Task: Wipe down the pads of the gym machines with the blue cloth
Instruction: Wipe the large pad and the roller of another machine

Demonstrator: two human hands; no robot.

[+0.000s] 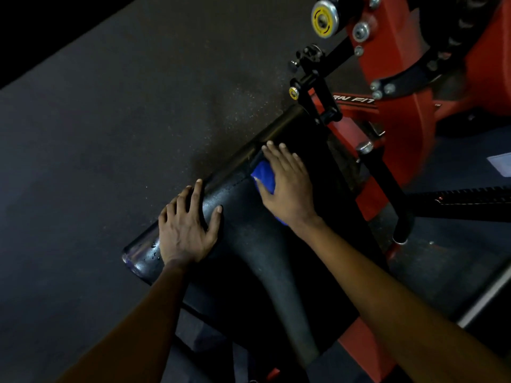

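The right hand (287, 183) lies flat with straight fingers, pressing the blue cloth (264, 175) onto the black pad (243, 244) near its far end. The cloth sits bunched under the palm and shows on the thumb side and by the wrist. The left hand (185, 228) rests open, fingers spread, over the pad's rounded left edge at the near corner, well apart from the cloth. The red machine frame (401, 78) stands beyond the pad's right edge. Dark floor (110, 134) lies to the left.
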